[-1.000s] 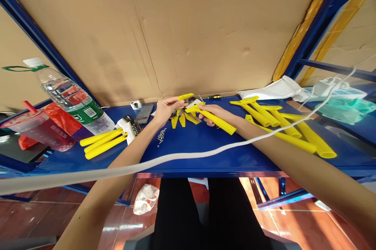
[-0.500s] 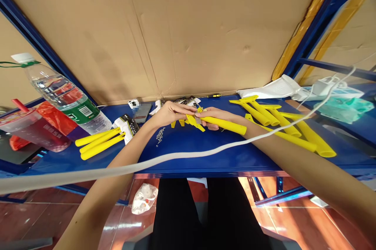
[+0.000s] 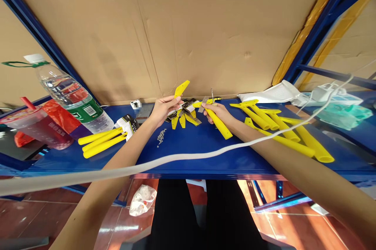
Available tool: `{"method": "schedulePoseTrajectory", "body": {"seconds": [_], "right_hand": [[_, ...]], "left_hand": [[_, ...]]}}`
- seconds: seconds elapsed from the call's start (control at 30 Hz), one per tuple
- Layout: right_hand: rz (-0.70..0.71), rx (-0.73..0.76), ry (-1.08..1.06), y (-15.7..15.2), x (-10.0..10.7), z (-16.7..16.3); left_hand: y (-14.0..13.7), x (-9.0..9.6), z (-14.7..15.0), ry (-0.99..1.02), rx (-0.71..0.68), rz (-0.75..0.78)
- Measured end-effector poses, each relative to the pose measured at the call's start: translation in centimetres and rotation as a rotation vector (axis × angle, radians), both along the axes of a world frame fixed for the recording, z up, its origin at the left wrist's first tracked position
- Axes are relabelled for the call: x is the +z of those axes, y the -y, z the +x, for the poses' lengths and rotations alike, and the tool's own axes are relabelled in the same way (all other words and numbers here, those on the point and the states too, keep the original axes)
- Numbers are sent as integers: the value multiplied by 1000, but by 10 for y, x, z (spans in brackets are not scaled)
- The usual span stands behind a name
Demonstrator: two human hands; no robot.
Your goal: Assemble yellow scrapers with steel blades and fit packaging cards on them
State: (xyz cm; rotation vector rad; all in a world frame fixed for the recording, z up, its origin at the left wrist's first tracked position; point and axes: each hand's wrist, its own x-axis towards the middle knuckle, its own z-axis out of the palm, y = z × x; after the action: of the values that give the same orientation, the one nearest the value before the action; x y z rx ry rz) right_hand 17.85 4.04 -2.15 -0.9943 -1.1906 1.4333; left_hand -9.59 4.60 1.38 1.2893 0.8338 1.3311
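Note:
My left hand (image 3: 165,109) pinches a flat yellow plastic piece (image 3: 182,88) with small holes, raised above the shelf. In my right hand (image 3: 219,113) is a yellow scraper handle (image 3: 221,126), its hollow end pointing toward me. A thin metal blade (image 3: 203,104) lies against its head by my fingers. A slim metal shaft (image 3: 212,94) stands up beside that hand; what it belongs to is mostly hidden. Between the hands sit several more flat yellow pieces (image 3: 182,120), fanned out near black-and-white packets (image 3: 190,105). Small screws (image 3: 160,137) form a pile below my left hand.
Several yellow handles (image 3: 289,130) lie at the right, and finished-looking packaged ones (image 3: 102,144) at the left. A water bottle (image 3: 73,97) and a red drink cup (image 3: 44,132) stand far left. A white cable (image 3: 182,157) crosses the foreground. Cardboard (image 3: 205,34) walls the back.
My hands have moved apart. The left has lifted a flat yellow piece up and left, away from the handle. The right still holds the handle, now tilted more steeply toward me.

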Motion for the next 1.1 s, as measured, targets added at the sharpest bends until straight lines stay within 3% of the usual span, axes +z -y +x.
{"method": "schedulePoseTrajectory", "body": {"seconds": [0.17, 0.3, 0.47, 0.73, 1.1], "right_hand": [[5, -56, -11, -2, 0, 1], [-3, -64, -10, -3, -1, 0], [2, -62, -6, -3, -2, 1], [24, -27, -1, 0, -1, -1], [87, 58, 23, 14, 4, -9]], "left_hand": [[-5, -12, 9, 157, 9, -189], [-7, -18, 10, 217, -19, -235], [-7, -20, 8, 192, -50, -175], [-3, -19, 12, 125, 112, -10], [3, -25, 23, -79, 26, -24]]}}
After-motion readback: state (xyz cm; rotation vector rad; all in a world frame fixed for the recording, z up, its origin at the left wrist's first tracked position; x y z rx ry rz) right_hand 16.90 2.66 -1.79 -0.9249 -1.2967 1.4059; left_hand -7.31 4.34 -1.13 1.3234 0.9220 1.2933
